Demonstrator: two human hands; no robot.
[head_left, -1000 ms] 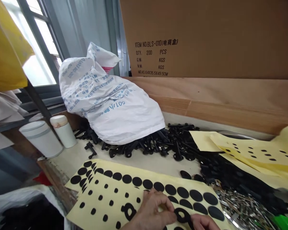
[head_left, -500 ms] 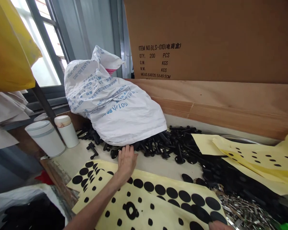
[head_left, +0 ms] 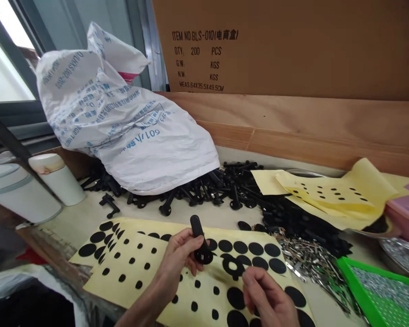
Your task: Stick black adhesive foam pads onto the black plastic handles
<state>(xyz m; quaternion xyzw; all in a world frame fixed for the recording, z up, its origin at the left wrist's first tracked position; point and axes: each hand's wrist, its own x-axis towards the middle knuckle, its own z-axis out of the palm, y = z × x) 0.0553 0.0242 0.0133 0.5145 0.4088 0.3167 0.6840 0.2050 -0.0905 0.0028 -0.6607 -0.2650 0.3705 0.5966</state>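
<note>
The left hand point(head_left: 177, 263) is clamped around a black plastic part point(head_left: 198, 245), a long stem with a round foot, which sticks up from the fingers above a yellow backing sheet point(head_left: 204, 295) printed with rows of round black stickers. The right hand point(head_left: 267, 297) is on the near side of the same sheet, its fingers drawn together just beside a black ring-shaped sticker point(head_left: 233, 267); whether they pinch anything, I cannot tell. The two hands are apart. Farther off, a heap of black plastic parts point(head_left: 235, 190) spreads along the surface point(head_left: 204, 218) and runs under a white woven sack point(head_left: 122, 122). To the right lie a second yellow sheet point(head_left: 330, 195), loose metal clips point(head_left: 310, 261), a green tray point(head_left: 378, 290) and a pink plastic box point(head_left: 407, 213). A cardboard carton point(head_left: 286, 45) stands behind a plywood board point(head_left: 293, 122).
</note>
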